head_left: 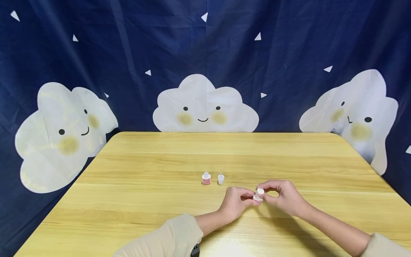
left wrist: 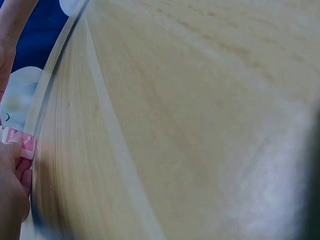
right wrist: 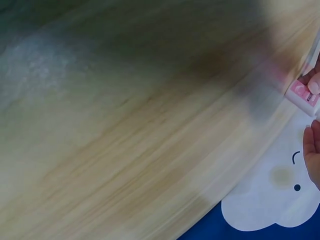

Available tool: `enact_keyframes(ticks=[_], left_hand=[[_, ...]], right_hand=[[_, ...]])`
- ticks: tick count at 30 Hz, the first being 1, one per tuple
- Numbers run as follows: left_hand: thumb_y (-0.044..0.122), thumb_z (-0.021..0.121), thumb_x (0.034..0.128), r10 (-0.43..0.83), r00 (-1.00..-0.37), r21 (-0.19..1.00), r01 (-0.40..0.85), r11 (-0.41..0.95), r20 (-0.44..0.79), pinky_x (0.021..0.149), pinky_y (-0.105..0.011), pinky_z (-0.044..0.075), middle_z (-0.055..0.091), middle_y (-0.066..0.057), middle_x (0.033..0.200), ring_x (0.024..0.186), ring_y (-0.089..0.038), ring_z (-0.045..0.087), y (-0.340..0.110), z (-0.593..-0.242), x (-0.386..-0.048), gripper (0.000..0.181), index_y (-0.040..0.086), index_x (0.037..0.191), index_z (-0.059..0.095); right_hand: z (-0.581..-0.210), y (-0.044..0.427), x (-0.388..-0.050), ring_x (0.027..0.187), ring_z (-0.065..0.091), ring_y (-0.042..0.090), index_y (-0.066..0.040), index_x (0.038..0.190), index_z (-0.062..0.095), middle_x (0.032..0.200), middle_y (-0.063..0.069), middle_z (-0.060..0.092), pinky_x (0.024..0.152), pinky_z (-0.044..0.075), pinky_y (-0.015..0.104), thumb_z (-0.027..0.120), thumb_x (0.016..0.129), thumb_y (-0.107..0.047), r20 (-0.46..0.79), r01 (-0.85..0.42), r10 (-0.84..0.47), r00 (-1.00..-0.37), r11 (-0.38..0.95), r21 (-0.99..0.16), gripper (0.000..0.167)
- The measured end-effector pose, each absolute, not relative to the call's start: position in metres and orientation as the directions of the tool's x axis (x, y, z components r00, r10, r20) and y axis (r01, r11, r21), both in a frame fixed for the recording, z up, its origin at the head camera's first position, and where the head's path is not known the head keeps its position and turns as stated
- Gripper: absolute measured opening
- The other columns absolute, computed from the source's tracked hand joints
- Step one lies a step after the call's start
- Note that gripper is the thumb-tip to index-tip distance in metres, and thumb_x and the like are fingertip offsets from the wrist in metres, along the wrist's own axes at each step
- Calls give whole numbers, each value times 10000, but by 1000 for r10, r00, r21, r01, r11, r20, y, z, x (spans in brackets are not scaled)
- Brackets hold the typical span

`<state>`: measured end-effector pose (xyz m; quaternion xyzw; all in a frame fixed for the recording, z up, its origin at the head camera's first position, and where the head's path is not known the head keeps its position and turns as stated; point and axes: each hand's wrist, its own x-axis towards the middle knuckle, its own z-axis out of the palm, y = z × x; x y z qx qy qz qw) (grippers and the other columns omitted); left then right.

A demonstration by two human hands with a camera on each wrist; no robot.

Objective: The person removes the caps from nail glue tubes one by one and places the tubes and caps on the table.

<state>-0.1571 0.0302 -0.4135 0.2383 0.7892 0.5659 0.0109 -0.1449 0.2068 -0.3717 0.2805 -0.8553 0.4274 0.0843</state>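
While held over the yellowish wood-grain table (head_left: 128,178), showing small and white with a pink label (right wrist: 301,91): bottle (head_left: 257,198), gripped by left fingers (head_left: 247,192), pinched at its white cap (head_left: 260,191) by right fingers (head_left: 270,184), before navy cloud-printed curtain (head_left: 205,43).

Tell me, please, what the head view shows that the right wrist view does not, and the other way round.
Only the head view: the standing bottle, the small white piece with a thin stem beside it, and the beige sleeves.

Only the right wrist view: a close look at the pink label of the held bottle, largely covered by fingers in the head view.

Both: the held bottle, the left hand gripping it, the right hand close to it, the wooden table and the cloud-printed backdrop.
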Motion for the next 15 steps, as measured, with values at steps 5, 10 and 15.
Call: enact_keyframes(ticks=[5, 10, 15], left_hand=[[96, 759, 724, 385, -887, 895, 368, 254, 255, 627, -76, 513, 727, -115, 831, 690, -67, 691, 30, -414, -157, 152, 13, 848, 735], [111, 749, 738, 391, -885, 893, 369, 257, 253, 618, -76, 513, 731, -97, 836, 674, 4, 668, 30, -414, -157, 154, 11, 855, 736], [105, 748, 740, 393, -884, 898, 366, 246, 253, 608, -79, 515, 730, -102, 834, 666, 14, 663, 31, -414, -156, 150, 3, 850, 735]], right_hand=[[-375, 203, -144, 782, 610, -26, -32, 883, 702, 858, 74, 718, 722, 543, 196, 735, 746, 5, 410, -545, -360, -838, 503, -671, 145], [-378, 200, -142, 745, 583, -55, -98, 796, 692, 795, 4, 710, 657, 553, 247, 760, 720, -5, 448, -531, -293, -845, 566, -631, 139], [-378, 200, -144, 713, 582, -52, -138, 748, 677, 755, -10, 701, 636, 550, 253, 754, 713, 20, 447, -532, -296, -844, 563, -632, 179]])
